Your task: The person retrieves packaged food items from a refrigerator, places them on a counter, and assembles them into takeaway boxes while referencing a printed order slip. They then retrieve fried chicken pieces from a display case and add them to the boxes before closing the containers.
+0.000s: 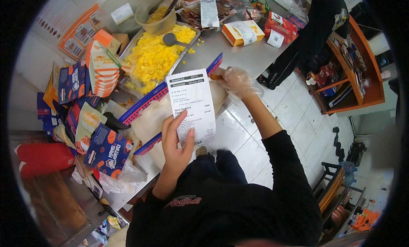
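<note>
A long white printed receipt [192,98] is held up in my bare left hand [175,147], its lower end between my thumb and fingers. My right hand [237,81] wears a clear plastic glove. Its fingers are closed on a golden-brown piece [216,76] that looks like fried food, just past the receipt's upper right edge. Below the receipt lies an open carton with blue and pink patterned sides [147,103] and a pale sheet [147,123] inside. The receipt hides much of the carton.
A tray of yellow pieces [151,55] with a dark spoon [170,39] lies beyond the carton. Left are folded cartons [102,72] and printed pouches [89,121]. An orange-white box [243,33] and a red box [280,27] stand far right, near another person [313,30].
</note>
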Motion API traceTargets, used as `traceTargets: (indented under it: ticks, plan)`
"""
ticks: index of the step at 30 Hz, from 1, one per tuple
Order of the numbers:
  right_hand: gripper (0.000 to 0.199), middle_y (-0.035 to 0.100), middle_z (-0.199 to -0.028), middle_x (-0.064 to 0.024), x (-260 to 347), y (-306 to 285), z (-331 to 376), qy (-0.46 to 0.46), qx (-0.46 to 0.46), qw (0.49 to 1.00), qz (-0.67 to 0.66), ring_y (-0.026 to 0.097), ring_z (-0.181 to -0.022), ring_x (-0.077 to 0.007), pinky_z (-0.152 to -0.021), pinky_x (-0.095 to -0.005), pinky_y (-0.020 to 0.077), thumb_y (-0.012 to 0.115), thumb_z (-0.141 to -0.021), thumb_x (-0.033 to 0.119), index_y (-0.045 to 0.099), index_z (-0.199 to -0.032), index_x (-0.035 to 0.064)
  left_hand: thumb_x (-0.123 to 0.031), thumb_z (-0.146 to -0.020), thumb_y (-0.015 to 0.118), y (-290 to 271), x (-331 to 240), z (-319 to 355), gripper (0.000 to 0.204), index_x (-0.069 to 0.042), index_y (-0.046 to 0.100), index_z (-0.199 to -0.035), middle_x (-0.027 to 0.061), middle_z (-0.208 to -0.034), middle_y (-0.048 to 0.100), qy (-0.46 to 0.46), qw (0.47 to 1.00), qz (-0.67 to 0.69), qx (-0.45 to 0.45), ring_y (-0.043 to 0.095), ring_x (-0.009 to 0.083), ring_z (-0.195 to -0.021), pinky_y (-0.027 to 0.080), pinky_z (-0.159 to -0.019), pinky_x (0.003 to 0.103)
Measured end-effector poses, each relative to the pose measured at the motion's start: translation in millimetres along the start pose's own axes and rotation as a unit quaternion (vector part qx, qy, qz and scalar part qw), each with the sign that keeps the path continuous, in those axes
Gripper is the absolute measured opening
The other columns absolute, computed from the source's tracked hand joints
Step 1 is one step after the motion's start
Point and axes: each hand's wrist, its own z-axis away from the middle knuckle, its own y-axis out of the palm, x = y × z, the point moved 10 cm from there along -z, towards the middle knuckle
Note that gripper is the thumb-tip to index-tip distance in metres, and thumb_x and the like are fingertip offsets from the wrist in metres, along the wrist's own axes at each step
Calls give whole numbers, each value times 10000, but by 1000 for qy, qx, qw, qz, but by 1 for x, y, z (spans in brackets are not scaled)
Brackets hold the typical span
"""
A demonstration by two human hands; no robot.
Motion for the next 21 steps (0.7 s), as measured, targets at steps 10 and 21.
traceTargets:
  ticks: [10,21]
  plan:
    - [456,673,-1070,-160,-38,-13,-36,31,65,996,-59,634,-1062,-357,-883,-434,521,595,-899,395,594,-1218,68,145,-815,610,83,4,-90,763,42,260,-1485,152,-1335,379,-46,983,152,-94,455,249,-1289,397,-1068,333]
    - [413,599,-1217,-203,-98,43,-60,-75,139,987,-43,570,-1166,-371,-959,-437,487,492,-888,80,525,-1300,88,116,-799,649,108,7,-102,780,9,291,-1483,168,-1321,403,-101,966,53,-231,472,258,-1269,430,-1029,350]
